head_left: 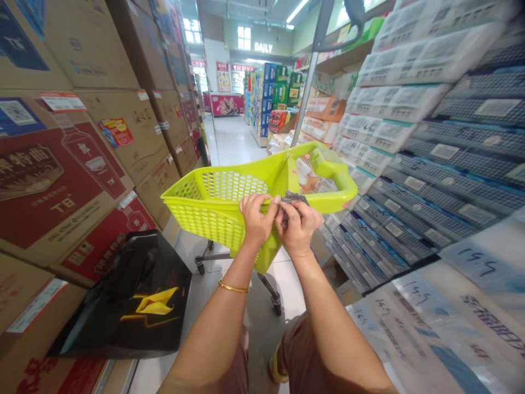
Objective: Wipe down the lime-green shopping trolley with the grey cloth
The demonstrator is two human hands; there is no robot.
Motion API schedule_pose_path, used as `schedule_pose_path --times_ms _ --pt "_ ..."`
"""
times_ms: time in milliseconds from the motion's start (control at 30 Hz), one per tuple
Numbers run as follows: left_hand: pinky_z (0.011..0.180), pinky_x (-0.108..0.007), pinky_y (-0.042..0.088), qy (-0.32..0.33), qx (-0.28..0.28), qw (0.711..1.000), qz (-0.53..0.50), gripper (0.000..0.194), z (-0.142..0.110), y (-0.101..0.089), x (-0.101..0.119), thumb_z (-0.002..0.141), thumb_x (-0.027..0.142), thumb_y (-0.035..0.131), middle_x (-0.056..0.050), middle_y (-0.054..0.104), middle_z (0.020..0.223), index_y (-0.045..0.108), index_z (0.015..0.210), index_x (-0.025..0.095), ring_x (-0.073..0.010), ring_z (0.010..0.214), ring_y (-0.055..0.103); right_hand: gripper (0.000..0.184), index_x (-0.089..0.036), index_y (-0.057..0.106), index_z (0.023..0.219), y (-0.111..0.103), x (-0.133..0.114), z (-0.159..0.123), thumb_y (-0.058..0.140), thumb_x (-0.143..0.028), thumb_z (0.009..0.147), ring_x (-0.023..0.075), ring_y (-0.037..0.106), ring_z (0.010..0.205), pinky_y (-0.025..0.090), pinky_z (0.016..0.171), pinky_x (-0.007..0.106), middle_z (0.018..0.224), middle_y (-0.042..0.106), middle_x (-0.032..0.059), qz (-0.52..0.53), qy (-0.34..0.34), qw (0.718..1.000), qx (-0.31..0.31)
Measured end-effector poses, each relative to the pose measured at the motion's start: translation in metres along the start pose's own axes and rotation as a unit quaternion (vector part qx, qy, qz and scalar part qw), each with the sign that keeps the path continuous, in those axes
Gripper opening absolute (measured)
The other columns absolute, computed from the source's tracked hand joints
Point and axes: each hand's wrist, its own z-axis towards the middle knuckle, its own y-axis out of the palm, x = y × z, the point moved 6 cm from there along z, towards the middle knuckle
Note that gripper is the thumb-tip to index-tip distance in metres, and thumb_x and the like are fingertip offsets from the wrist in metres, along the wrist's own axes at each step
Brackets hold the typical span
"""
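A lime-green shopping cart [213, 221] with perforated basket walls stands in front of me, on dark legs with casters. My left hand [256, 218] is closed over its near rim, fingers curled on top, thumb pointing to the right. A gold bangle [233, 287] circles that wrist. Just beside it, my right hand [299, 224] pinches a crumpled dark grey cloth [296, 197] against the same rim. The cloth is partly hidden under the fingers. To the right of my hands, the green frame [346, 189] of the cart's upper part forms an open loop.
Stacked cardboard boxes [45, 180] line the left side, with a black bag or box [164, 284] by them. Packs of tissue paper [389, 104] rise on the right, dark blue packs [410, 197] among them. A tiled aisle [233, 139] runs ahead past shelves [268, 96]. A metal pole [305, 98] stands behind the cart.
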Motion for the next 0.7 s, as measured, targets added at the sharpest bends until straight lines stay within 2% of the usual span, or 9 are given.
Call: schedule_pose_path --times_ms 100,167,300,367,433,600,700 --pt "0.083 -0.034 0.035 0.000 -0.001 1.000 -0.008 0.031 0.000 0.001 0.001 0.088 0.049 0.050 -0.001 0.063 0.080 0.061 0.078 0.022 -0.0178 0.082 0.054 0.014 -0.024 0.066 0.092 -0.003 0.010 0.003 0.060 -0.026 0.080 0.0144 0.051 0.089 0.034 0.083 0.029 0.091 0.062 0.0040 -0.018 -0.035 0.999 -0.004" --pt "0.083 -0.034 0.035 0.000 -0.001 1.000 -0.014 0.030 0.000 0.003 0.001 0.087 0.049 0.051 -0.001 0.063 0.080 0.062 0.078 0.022 -0.0180 0.082 0.054 0.015 -0.023 0.065 0.093 -0.009 0.021 0.008 0.060 -0.025 0.079 0.0145 0.052 0.088 0.036 0.082 0.029 0.091 0.062 0.0039 -0.032 -0.032 0.999 0.015" --pt "0.082 -0.034 0.035 -0.004 0.004 1.000 -0.025 0.029 -0.001 0.005 0.002 0.086 0.048 0.053 -0.001 0.063 0.079 0.063 0.079 0.022 -0.0182 0.082 0.054 0.019 -0.020 0.061 0.097 -0.026 0.043 0.019 0.060 -0.022 0.078 0.0165 0.054 0.091 0.040 0.082 0.031 0.093 0.058 0.0057 -0.039 0.037 0.994 0.097" --pt "0.082 -0.034 0.035 -0.006 0.005 1.000 -0.028 0.029 -0.001 0.005 0.002 0.086 0.048 0.053 -0.001 0.063 0.079 0.063 0.079 0.022 -0.0181 0.082 0.054 0.020 -0.019 0.061 0.098 -0.031 0.046 0.022 0.058 -0.021 0.079 0.0178 0.054 0.093 0.041 0.083 0.033 0.094 0.057 0.0068 -0.041 0.074 0.990 0.112" --pt "0.083 -0.035 0.035 -0.006 0.006 1.000 -0.030 0.030 -0.002 0.005 0.003 0.086 0.049 0.052 -0.001 0.063 0.079 0.063 0.078 0.022 -0.0183 0.082 0.054 0.020 -0.019 0.061 0.099 -0.028 0.038 0.022 0.058 -0.022 0.079 0.0181 0.054 0.093 0.040 0.084 0.034 0.095 0.057 0.0071 -0.038 0.081 0.992 0.092" --pt "0.083 -0.035 0.036 0.003 -0.006 0.999 -0.042 0.032 -0.002 0.003 0.004 0.088 0.049 0.048 -0.002 0.063 0.080 0.061 0.078 0.022 -0.0188 0.082 0.055 0.014 -0.023 0.065 0.092 -0.010 0.000 0.012 0.059 -0.026 0.080 0.0166 0.051 0.090 0.036 0.083 0.031 0.092 0.061 0.0051 -0.037 0.042 0.998 0.001" --pt "0.083 -0.035 0.037 0.009 -0.009 0.999 -0.049 0.033 -0.001 -0.001 0.003 0.089 0.049 0.046 -0.002 0.064 0.080 0.061 0.078 0.022 -0.0186 0.082 0.055 0.014 -0.024 0.067 0.091 -0.008 -0.006 0.010 0.059 -0.026 0.080 0.0164 0.050 0.090 0.033 0.085 0.031 0.092 0.063 0.0049 -0.029 0.023 0.999 -0.023"
